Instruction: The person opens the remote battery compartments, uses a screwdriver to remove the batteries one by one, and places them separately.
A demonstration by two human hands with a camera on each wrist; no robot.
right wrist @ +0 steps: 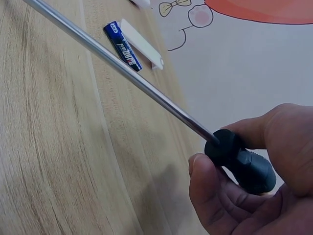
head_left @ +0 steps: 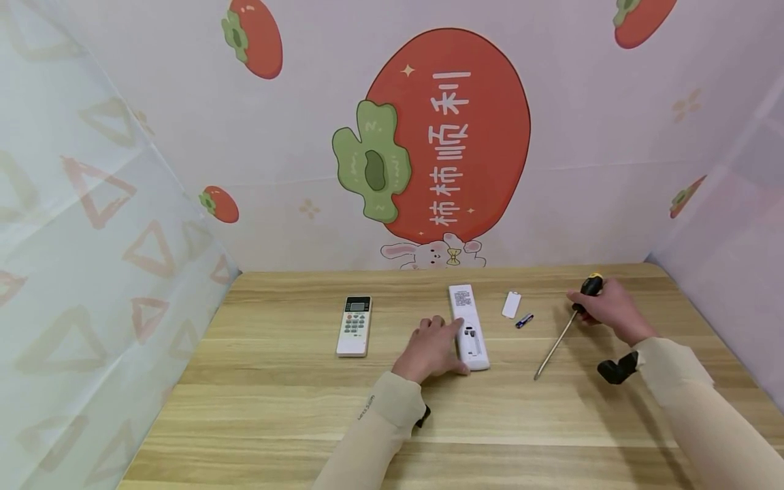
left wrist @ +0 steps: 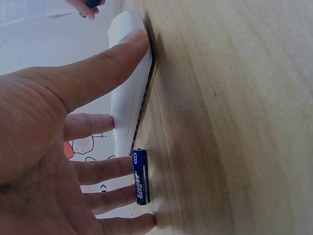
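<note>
A white remote control [head_left: 470, 333] lies face down with its battery compartment uncovered. My left hand [head_left: 431, 348] rests at its left side, thumb and index finger touching the remote and the other fingers spread. Under that hand, a blue AAA battery [left wrist: 141, 177] shows in the left wrist view; the head view hides it. My right hand [head_left: 614, 307] grips the black handle of a screwdriver [head_left: 556, 348], its metal shaft slanting down and left toward the table. Between the hands lie another blue AAA battery [head_left: 524, 320] and a white battery cover [head_left: 511, 304].
A second white remote [head_left: 354, 327], buttons up, lies left of my left hand. The wooden table [head_left: 275, 408] ends at a printed backdrop [head_left: 294, 136] behind, with patterned side panels at left and right.
</note>
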